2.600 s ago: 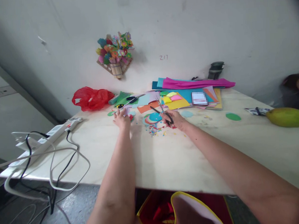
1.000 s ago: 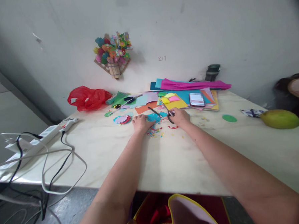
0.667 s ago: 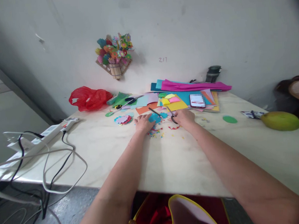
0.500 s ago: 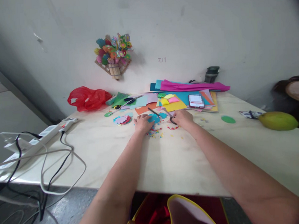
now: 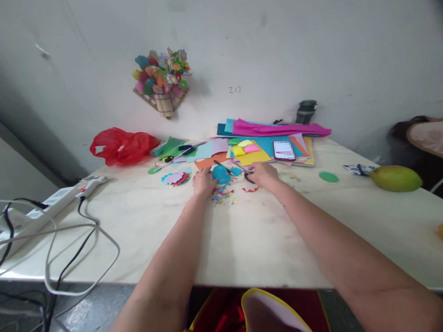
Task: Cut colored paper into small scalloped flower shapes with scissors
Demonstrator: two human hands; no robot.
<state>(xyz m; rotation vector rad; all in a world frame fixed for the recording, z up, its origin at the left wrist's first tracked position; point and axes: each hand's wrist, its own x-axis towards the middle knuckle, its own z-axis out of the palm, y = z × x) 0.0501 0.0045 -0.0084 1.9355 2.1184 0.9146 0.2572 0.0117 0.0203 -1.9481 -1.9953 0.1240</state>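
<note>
My right hand [image 5: 263,173] is closed round the dark handles of a small pair of scissors [image 5: 248,175], whose blades point up and to the left. My left hand [image 5: 204,180] touches the left edge of a blue paper piece [image 5: 221,174]; its hold on the paper is hard to make out. A dark pen-like stick [image 5: 221,166] lies across the blue paper. Small paper scraps [image 5: 223,198] and red cut strips [image 5: 250,190] lie just below. Left of my left hand sits a stack of scalloped paper shapes [image 5: 175,179].
Coloured paper sheets [image 5: 256,157], a phone [image 5: 283,150] and black-handled scissors [image 5: 191,148] lie toward the wall. A red plastic bag [image 5: 122,145] and a power strip [image 5: 52,202] are left. At right are a green oval [image 5: 329,176] and a green-yellow fruit [image 5: 396,178].
The view has shifted a little to the right, bringing an orange-yellow fruit into sight at the right edge. The left hand's fingers have drawn back slightly, showing more of the blue paper.
</note>
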